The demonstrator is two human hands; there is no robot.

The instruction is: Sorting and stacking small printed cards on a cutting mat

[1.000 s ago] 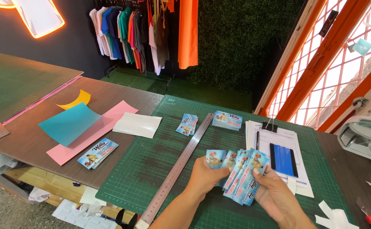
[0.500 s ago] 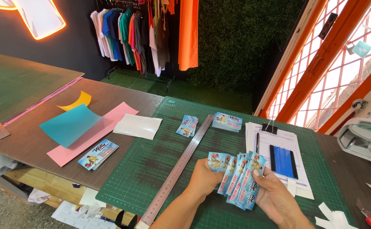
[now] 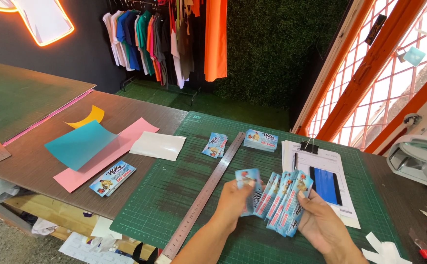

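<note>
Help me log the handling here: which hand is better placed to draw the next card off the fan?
Probably the left hand: it already pinches a single card off the fan's left end, while the right hand is occupied gripping the fanned cards.

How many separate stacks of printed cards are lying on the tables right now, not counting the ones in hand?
3: one stack on the brown table by the pink sheet, two on the green cutting mat, a small stack and a thicker stack.

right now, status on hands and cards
Left hand holds one card. Right hand grips fanned cards above green mat. Ruler lies left of hands, not touching.
</note>
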